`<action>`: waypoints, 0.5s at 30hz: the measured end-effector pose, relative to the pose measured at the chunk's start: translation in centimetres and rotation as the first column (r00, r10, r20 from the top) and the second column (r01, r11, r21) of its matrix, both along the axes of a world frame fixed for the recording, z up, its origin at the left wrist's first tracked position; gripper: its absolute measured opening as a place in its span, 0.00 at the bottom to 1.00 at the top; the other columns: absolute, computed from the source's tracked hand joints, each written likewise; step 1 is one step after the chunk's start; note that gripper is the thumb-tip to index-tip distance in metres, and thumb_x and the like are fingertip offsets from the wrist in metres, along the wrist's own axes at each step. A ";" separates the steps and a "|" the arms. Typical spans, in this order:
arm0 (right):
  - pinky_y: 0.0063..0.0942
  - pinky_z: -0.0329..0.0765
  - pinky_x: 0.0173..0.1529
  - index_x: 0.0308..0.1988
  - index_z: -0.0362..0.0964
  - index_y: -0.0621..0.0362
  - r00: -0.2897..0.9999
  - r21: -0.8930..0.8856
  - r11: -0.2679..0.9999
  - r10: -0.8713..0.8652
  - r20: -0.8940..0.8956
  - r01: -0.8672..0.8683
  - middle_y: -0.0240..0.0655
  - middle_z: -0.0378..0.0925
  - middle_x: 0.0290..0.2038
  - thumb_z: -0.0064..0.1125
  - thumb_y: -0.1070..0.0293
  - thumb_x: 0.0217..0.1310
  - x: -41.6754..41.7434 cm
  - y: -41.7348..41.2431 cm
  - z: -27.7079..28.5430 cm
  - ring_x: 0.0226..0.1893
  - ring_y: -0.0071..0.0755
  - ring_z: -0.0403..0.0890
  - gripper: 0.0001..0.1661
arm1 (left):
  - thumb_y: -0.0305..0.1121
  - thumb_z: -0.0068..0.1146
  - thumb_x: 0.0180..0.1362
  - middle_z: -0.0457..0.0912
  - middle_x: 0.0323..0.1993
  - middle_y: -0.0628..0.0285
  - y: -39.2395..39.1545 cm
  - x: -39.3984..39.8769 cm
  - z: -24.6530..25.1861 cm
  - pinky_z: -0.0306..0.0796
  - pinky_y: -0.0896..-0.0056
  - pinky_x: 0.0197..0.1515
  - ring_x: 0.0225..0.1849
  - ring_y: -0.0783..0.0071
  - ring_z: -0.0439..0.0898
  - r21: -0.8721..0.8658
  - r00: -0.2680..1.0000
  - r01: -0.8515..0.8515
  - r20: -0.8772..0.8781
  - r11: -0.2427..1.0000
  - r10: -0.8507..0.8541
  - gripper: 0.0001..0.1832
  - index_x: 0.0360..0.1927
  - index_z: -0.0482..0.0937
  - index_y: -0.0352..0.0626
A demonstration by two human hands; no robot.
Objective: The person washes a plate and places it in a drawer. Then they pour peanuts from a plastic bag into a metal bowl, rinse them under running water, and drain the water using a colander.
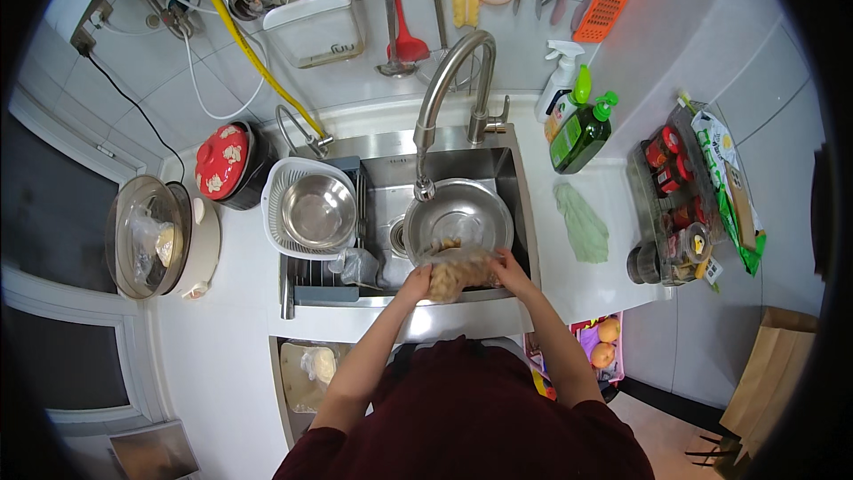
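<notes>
A clear plastic bag of light brown food pieces (453,277) is held between my two hands, over the front part of the sink. My left hand (417,283) grips its left end, and my right hand (508,272) grips its right end. Behind and below the bag, a round stainless steel basin (460,210) rests in the steel sink (523,213). Several brown pieces show at the bag's far side; whether they lie in the basin or inside the bag I cannot tell. The curved metal faucet (426,127) hangs over the basin, with no water seen running.
Left in the sink, a rack (326,295) bears a white colander (273,213) with a steel bowl (318,211). A green cloth (583,223) lies right of the sink, near a green soap bottle (583,140) and a tray of jars (640,213). A lidded cooker (203,247) stands left.
</notes>
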State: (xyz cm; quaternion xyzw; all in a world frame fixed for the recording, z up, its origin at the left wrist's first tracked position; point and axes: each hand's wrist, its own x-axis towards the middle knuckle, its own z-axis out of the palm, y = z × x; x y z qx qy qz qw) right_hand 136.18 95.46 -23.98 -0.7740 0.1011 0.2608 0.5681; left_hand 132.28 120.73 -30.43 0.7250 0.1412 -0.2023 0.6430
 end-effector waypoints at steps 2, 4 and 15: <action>0.32 0.73 0.45 0.50 0.66 0.59 0.994 -0.063 0.997 0.057 0.094 -0.051 0.43 0.75 0.45 0.53 0.54 0.57 -0.7 -1.4 -2.1 0.44 0.39 0.76 0.26 | 0.50 0.31 0.64 0.76 0.43 0.53 -3.2 2.4 4.9 0.72 0.71 0.47 0.39 0.69 0.78 -0.295 0.953 -0.164 -0.295 0.941 0.074 0.27 0.51 0.69 0.36; 0.32 0.74 0.42 0.47 0.69 0.58 0.961 -0.142 0.987 0.110 0.255 -0.075 0.44 0.77 0.42 0.53 0.57 0.58 -0.9 -1.7 -4.3 0.40 0.41 0.78 0.21 | 0.51 0.31 0.64 0.76 0.44 0.52 -4.7 4.6 10.2 0.73 0.70 0.47 0.39 0.69 0.79 -0.068 0.942 -0.069 -0.334 0.995 0.042 0.28 0.52 0.69 0.35; 0.42 0.71 0.33 0.34 0.71 0.59 0.755 -0.408 0.899 0.155 0.637 0.160 0.46 0.75 0.27 0.46 0.62 0.62 3.4 -1.1 8.4 0.29 0.54 0.76 0.13 | 0.43 0.39 0.63 0.77 0.22 0.55 -2.0 9.1 11.5 0.67 0.63 0.31 0.26 0.60 0.76 0.438 0.915 -0.241 0.400 0.866 0.053 0.20 0.30 0.75 0.36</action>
